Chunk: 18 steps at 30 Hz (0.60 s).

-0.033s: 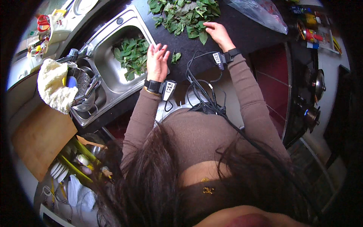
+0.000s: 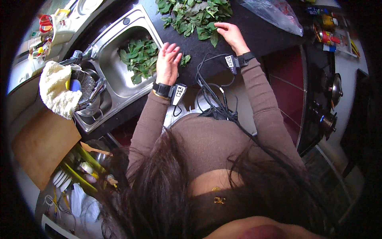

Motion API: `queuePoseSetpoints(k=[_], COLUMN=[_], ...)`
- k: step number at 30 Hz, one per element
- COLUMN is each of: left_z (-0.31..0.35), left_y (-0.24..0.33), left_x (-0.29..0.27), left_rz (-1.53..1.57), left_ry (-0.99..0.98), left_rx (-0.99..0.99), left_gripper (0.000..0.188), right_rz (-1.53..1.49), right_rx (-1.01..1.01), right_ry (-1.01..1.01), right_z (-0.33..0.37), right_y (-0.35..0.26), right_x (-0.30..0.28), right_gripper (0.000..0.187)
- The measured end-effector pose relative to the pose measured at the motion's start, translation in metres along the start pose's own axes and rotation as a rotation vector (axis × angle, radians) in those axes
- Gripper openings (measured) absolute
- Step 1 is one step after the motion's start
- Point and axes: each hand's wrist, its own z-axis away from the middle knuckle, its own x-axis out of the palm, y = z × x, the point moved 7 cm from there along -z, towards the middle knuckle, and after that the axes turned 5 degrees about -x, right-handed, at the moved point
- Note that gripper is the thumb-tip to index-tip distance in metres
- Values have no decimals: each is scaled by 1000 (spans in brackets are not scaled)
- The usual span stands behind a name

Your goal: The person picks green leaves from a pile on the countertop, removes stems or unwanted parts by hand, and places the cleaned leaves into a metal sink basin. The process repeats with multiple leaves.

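A big pile of loose green leaves (image 2: 191, 18) lies on the dark countertop (image 2: 248, 44). My right hand (image 2: 232, 38) is at the pile's right edge, its fingertips close together on a leaf there. More green leaves (image 2: 139, 59) lie in the steel sink (image 2: 105, 55) to the left. By the sink's right rim my left hand (image 2: 167, 65) hovers with its fingers apart, holding nothing. A small leaf sprig (image 2: 185, 60) sits on the counter just beyond its fingers.
A clear plastic bag (image 2: 274, 16) lies at the far right of the counter. Cables (image 2: 215, 101) hang between my forearms. A faucet (image 2: 81, 56) and a white cloth (image 2: 57, 89) are beside the sink. Lidded pots (image 2: 336, 89) stand on the right.
My left hand has shifted slightly to the right, toward the small sprig. My right hand stays almost in place at the pile's edge.
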Motion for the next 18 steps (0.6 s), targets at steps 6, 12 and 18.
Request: queuePoseSetpoints(k=[6, 12, 18], left_z=[3, 3, 2], left_y=[-16, -14, -8], left_x=[57, 93, 89], left_rz=[-94, -56, 128], left_ry=[-212, -301, -325], left_rx=[-253, -191, -246], left_gripper=[37, 37, 45], right_rz=[-573, -676, -506], right_rx=[58, -17, -255], right_ry=[-45, -145, -206], right_z=[25, 45, 63], right_y=[-52, -91, -119], right_x=[5, 27, 40], right_gripper=[24, 28, 32])
